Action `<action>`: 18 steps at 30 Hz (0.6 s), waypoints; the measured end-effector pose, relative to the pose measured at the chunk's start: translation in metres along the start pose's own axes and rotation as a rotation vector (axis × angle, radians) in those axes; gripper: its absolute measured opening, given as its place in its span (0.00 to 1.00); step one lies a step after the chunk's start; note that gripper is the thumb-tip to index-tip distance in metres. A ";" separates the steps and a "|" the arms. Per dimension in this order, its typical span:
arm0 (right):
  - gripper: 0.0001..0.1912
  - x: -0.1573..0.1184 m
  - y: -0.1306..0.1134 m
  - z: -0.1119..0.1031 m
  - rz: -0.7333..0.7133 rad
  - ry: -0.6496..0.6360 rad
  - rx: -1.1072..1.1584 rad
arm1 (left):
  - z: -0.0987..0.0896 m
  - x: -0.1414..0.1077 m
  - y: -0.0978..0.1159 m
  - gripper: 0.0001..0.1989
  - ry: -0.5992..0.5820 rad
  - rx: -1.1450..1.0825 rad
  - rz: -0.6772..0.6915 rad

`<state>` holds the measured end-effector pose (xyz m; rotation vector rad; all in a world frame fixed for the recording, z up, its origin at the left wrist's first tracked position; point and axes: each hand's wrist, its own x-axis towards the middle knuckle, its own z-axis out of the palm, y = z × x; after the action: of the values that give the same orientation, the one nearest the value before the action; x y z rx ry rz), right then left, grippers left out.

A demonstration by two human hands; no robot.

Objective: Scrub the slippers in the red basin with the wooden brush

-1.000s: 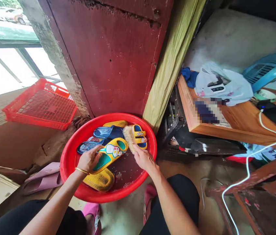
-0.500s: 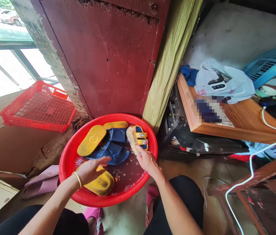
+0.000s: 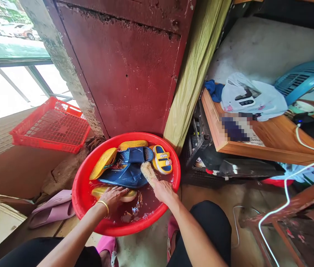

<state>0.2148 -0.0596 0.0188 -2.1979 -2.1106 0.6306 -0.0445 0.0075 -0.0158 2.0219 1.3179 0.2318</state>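
A red basin (image 3: 76, 196) of soapy water holds several yellow and blue slippers. My right hand (image 3: 164, 192) grips a pale-bristled scrub brush (image 3: 148, 172), whose head is by the blue slippers. My left hand (image 3: 114, 197) has its fingers over a yellow slipper (image 3: 129, 195) at the near left, the thumb hidden. Just beyond lie one blue slipper (image 3: 126, 175) and another blue slipper (image 3: 136, 155). A yellow slipper (image 3: 103, 163) leans at the left, and a yellow slipper (image 3: 133, 144) lies at the back. At the right is a yellow-and-blue child's slipper (image 3: 162, 159).
Behind the basin stands a dark red door (image 3: 126, 92). A red plastic crate (image 3: 51, 126) and pink slippers (image 3: 53, 209) are on the left. To the right is a wooden tabletop (image 3: 274, 137) with a white plastic bag (image 3: 268, 105); a white cable (image 3: 282, 207) hangs down.
My left hand has come down onto the near yellow slipper, which has shifted and turned. The brush has moved off the child's slipper, nearer me. The blue and left yellow slippers have shifted.
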 end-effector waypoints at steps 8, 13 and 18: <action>0.33 0.003 0.005 0.007 0.040 0.168 0.003 | -0.060 -0.007 0.029 0.21 0.069 -0.910 -0.107; 0.30 0.006 0.003 0.002 0.091 0.204 0.090 | -0.067 0.001 0.019 0.23 0.252 -1.149 -0.193; 0.29 -0.006 -0.023 0.001 -0.073 0.380 0.222 | -0.059 0.006 0.021 0.16 0.470 -1.388 -0.267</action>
<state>0.1923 -0.0640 0.0259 -1.9305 -1.8234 0.3816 -0.0557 0.0343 0.0399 0.6158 1.1061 1.1612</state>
